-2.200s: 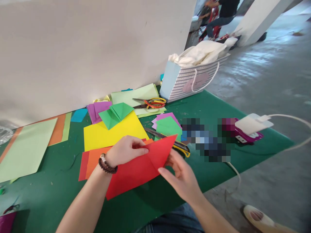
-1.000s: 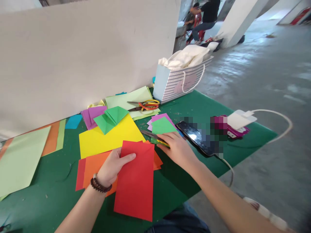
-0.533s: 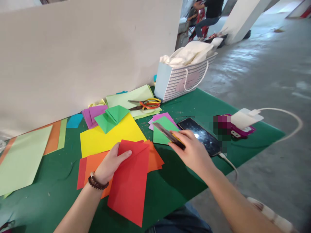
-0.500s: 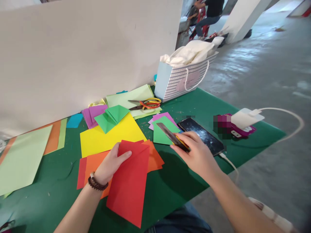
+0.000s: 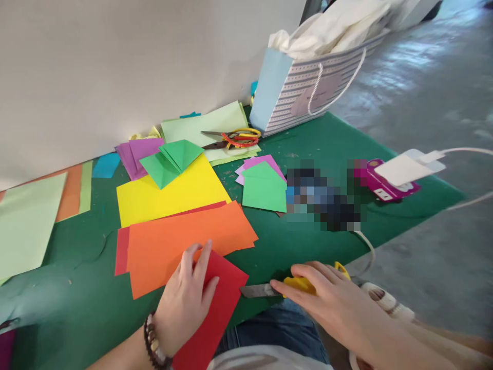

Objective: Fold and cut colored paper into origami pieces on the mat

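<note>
My left hand (image 5: pixel 188 293), with a beaded bracelet at the wrist, lies with fingers spread over a red sheet of paper (image 5: pixel 225 303) near the table's front edge. A fingertip reaches onto the orange paper (image 5: pixel 192 226) behind it. In my right hand (image 5: pixel 319 288) is a utility knife (image 5: pixel 298 284) with a yellow body. Its blade points left, its tip close to the red sheet's right edge; the picture does not show whether they touch. A yellow sheet (image 5: pixel 165 198) lies behind the orange paper, partly under folded green paper (image 5: pixel 179 156).
Two pairs of scissors (image 5: pixel 241 137) rest on pale green sheets (image 5: pixel 204 123). A striped gift bag (image 5: pixel 304 97) stands against the wall. Right of the green and purple papers (image 5: pixel 264 190) lie a blurred-out phone (image 5: pixel 327 195) and a white charger (image 5: pixel 410 167) on a magenta box (image 5: pixel 398 191). Pale sheets (image 5: pixel 29 226) lie left.
The red sheet has moved down towards the table's front edge, and my left hand has gone from gripping it to lying spread over it. My right hand has brought the utility knife down beside it.
</note>
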`<action>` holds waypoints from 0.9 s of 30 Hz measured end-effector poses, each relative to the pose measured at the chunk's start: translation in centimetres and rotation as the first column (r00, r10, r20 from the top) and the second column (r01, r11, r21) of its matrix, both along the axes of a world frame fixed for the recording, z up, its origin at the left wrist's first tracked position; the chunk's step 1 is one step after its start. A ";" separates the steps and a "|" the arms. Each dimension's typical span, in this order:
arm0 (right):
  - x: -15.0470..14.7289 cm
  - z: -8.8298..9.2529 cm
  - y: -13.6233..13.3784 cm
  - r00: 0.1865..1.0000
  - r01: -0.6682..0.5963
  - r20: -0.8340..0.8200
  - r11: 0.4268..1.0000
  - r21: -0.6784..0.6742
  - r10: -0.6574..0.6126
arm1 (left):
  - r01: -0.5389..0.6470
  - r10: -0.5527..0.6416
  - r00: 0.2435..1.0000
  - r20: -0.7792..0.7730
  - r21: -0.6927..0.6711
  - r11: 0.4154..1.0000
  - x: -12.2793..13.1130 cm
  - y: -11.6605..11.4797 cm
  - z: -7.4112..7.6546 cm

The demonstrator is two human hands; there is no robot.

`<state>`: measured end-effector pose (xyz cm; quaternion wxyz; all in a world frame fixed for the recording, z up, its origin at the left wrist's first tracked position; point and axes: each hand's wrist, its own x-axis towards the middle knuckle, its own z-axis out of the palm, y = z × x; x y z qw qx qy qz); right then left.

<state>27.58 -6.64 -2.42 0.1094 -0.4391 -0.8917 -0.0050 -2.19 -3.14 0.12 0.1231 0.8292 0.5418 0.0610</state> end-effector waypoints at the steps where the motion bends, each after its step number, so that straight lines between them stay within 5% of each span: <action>1: -0.2 -0.2 -0.2 1.000 0.003 0.002 1.000 -0.003 -0.003 | 0.034 -0.031 0.999 -0.036 0.082 0.996 0.0 -0.1 -0.1; 8: -1.0 0.8 -0.1 0.998 -0.026 -0.062 0.998 -0.057 0.022 | 0.197 -0.134 0.965 -0.224 0.287 0.938 0.2 -0.4 -0.1; 15: -0.6 1.5 -0.9 0.997 -0.011 -0.073 0.993 -0.114 0.003 | 0.361 -0.299 0.918 -0.261 0.232 0.903 0.4 -1.2 -1.2; 27: -1.9 0.9 -1.8 0.995 0.056 -0.075 0.990 -0.126 -0.066 | 0.367 -0.317 0.913 -0.257 0.175 0.914 1.0 -2.9 -1.7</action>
